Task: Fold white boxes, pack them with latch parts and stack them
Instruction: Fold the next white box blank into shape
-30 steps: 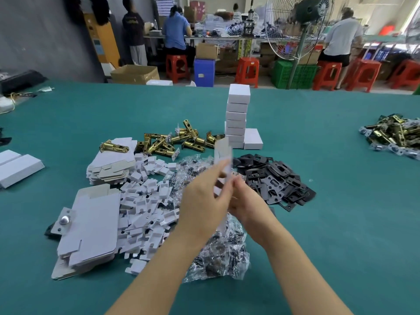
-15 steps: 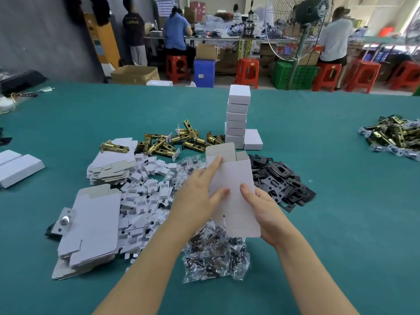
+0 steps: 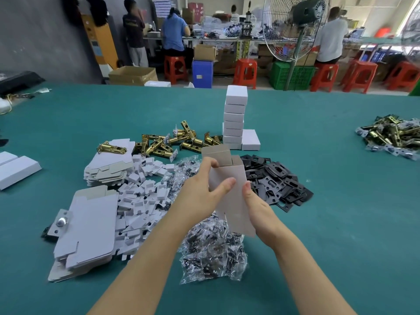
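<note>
I hold a white cardboard box blank [image 3: 234, 189] upright over the table, partly opened into a sleeve with its top flaps standing up. My left hand [image 3: 202, 189] grips its left side, fingers curled over the upper edge and thumb across the front. My right hand [image 3: 256, 208] holds its right edge, thumb on the front face. Behind stands a stack of closed white boxes [image 3: 235, 117]. Brass latch bolts [image 3: 175, 142] lie in a heap at the centre left, and black strike plates [image 3: 277, 180] lie to the right.
Flat box blanks lie in piles [image 3: 91, 226] [image 3: 109, 167] on the left, with small white card inserts [image 3: 141, 196] beside them. Bagged screws [image 3: 213, 253] lie under my hands. Another latch pile [image 3: 393, 135] sits far right. The green table [image 3: 341, 223] spreads wide; people work beyond it.
The blank went from edge-on and pinched between both hands to facing me, then opened into a sleeve. My left fingers moved up over its top edge.
</note>
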Demonstrator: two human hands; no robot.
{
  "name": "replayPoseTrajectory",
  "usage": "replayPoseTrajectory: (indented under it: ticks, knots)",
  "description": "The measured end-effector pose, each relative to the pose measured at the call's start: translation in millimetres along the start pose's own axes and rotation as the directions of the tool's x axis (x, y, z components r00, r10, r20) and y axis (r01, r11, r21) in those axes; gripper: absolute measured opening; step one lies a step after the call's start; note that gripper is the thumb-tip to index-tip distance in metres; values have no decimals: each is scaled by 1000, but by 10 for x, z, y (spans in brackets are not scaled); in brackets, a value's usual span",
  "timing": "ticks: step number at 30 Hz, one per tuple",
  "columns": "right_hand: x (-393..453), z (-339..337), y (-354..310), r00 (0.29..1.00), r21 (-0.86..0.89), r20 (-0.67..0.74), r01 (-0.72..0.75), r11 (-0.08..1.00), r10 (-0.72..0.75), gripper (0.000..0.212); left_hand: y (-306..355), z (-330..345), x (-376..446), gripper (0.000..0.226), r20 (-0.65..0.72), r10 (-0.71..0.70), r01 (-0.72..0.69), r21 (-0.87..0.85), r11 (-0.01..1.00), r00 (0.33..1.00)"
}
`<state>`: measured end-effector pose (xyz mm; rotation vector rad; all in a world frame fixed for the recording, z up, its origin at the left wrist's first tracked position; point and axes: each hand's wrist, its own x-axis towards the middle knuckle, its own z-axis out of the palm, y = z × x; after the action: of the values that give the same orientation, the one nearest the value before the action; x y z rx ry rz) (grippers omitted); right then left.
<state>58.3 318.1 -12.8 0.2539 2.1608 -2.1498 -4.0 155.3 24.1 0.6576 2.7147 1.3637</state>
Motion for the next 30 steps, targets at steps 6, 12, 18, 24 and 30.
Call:
replayPoseTrajectory:
  ticks: [6, 12, 18, 24, 30]
  knots:
    - [-5, 40, 46, 998, -72, 62, -29, 997, 34, 102, -12, -58, 57, 51, 78, 1, -4, 39, 999, 997]
    - [7, 10, 10, 981, 48, 192, 27, 998, -36, 71, 10, -98, 110, 53, 161, -12, -1, 75, 997, 987]
    - [-31, -63, -84, 972, 96, 224, 57, 994, -77, 58, 19, -119, 113, 54, 148, 52, -60, 54, 997, 988]
    - [-43, -162, -161, 954, 73, 253, 144, 987, -158, 57, 56, -132, 94, 59, 143, 112, -107, -41, 993, 983]
    - [25, -195, -155, 984, 160, 50, 160, 974, -170, 43, 41, -148, 46, 30, 166, 139, -102, -217, 971, 976]
